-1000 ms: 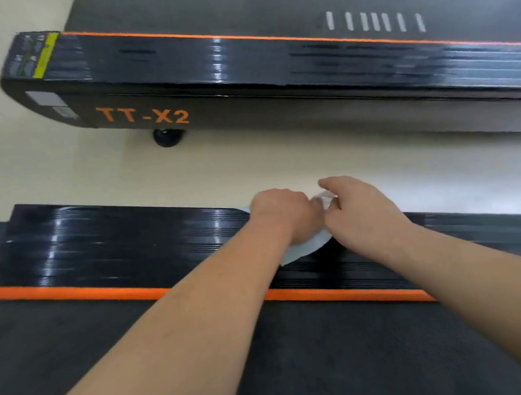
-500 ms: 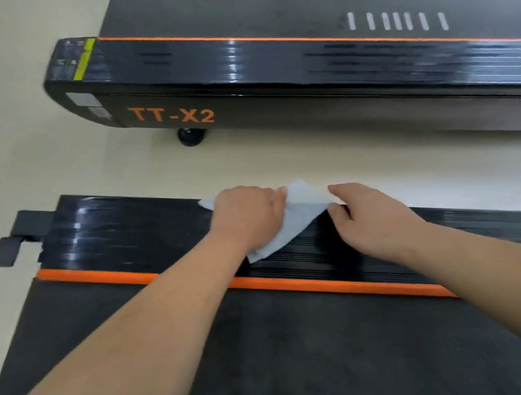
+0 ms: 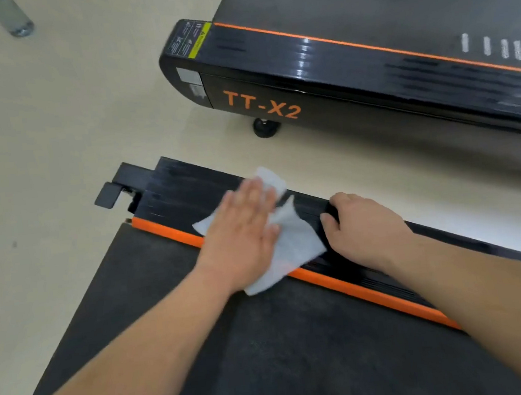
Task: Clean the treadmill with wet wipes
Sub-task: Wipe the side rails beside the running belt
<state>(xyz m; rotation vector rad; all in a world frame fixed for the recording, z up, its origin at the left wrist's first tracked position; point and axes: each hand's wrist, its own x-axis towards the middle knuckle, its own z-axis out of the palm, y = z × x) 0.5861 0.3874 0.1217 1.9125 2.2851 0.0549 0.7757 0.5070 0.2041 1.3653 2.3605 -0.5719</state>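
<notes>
Start from the wipe (image 3: 293,245): spread open across the black rail (image 3: 187,189) near its end, lapping over the orange strip (image 3: 166,231) onto the edge of the belt (image 3: 269,357). Press through the left hand (image 3: 243,231), laid flat on top with straight, slightly spread fingers, to load the whole sheet rather than one corner. Brace with the right hand (image 3: 365,228), just beside the wipe, with fingers curled over the rail's far edge in a grip on the rail. Impossible to tell whether the thumb touches the wipe.

Probably mid-stroke along the rail toward its end. Push lengthwise, following the ribs, in one long pass rather than scrubbing across. Take in the strip on the same pass. Mind the loose far corner hanging past the rail over the floor (image 3: 52,122): likely to fold under or drag. Stop short of the bracket (image 3: 109,195) at the end, then refold to a fresh face. Leave the second treadmill (image 3: 336,70), well apart beyond, for later.
</notes>
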